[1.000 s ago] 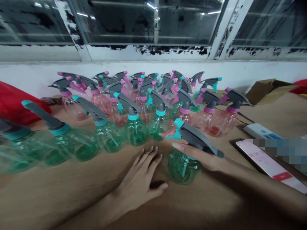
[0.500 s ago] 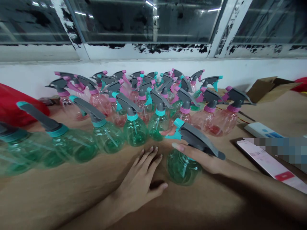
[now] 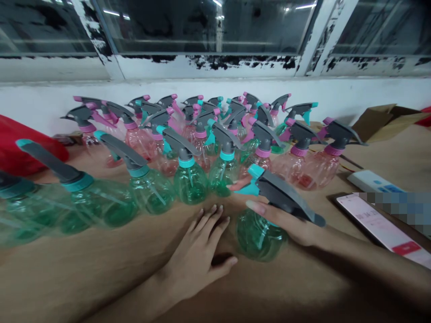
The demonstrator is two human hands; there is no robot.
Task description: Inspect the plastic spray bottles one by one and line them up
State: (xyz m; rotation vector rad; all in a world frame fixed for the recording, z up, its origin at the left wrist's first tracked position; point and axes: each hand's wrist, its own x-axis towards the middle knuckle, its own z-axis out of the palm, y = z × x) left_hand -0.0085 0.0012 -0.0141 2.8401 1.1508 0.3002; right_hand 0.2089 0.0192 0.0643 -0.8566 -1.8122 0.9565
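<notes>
My right hand (image 3: 286, 220) grips the neck of a green spray bottle (image 3: 261, 235) just below its grey and teal trigger head (image 3: 283, 195). The bottle stands on the brown table (image 3: 101, 278) near its front. My left hand (image 3: 198, 251) lies flat on the table just left of that bottle, fingers stretched out and holding nothing. Behind both hands stand several green spray bottles (image 3: 190, 179) in a row and several pink ones (image 3: 316, 168) further back.
A phone (image 3: 380, 229) and a white remote-like device (image 3: 373, 181) lie on the table at the right. An open cardboard box (image 3: 384, 119) sits at the far right. Something red (image 3: 20, 148) rests at the left. A white wall and windows run along the back.
The view has shifted slightly. Both hands and the held bottle stay in nearly the same place.
</notes>
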